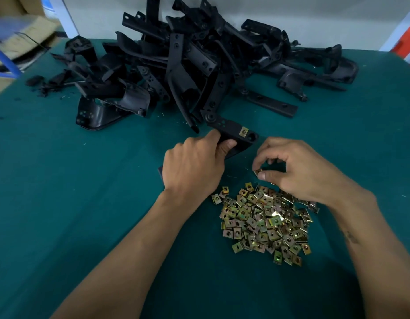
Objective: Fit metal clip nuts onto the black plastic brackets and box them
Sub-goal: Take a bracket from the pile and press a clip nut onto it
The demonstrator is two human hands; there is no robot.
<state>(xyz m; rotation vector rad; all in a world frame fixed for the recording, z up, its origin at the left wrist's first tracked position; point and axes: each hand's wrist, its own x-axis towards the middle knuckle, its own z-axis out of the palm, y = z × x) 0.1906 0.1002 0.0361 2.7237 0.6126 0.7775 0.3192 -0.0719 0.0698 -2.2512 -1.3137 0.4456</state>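
Note:
My left hand (194, 164) grips a black plastic bracket (231, 132) near the middle of the green table; a brass-coloured clip nut (243, 131) sits on the bracket's far end beside a round hole. My right hand (296, 169) pinches a single clip nut (258, 172) between thumb and fingertips, just right of the bracket and above the pile. A heap of loose clip nuts (264, 222) lies on the table under and in front of my right wrist.
A big tangled pile of black brackets (188, 61) fills the back of the green table (84, 203). Black scraps (45, 85) lie at the far left. Cardboard boxes (22, 33) stand beyond the table's left corner.

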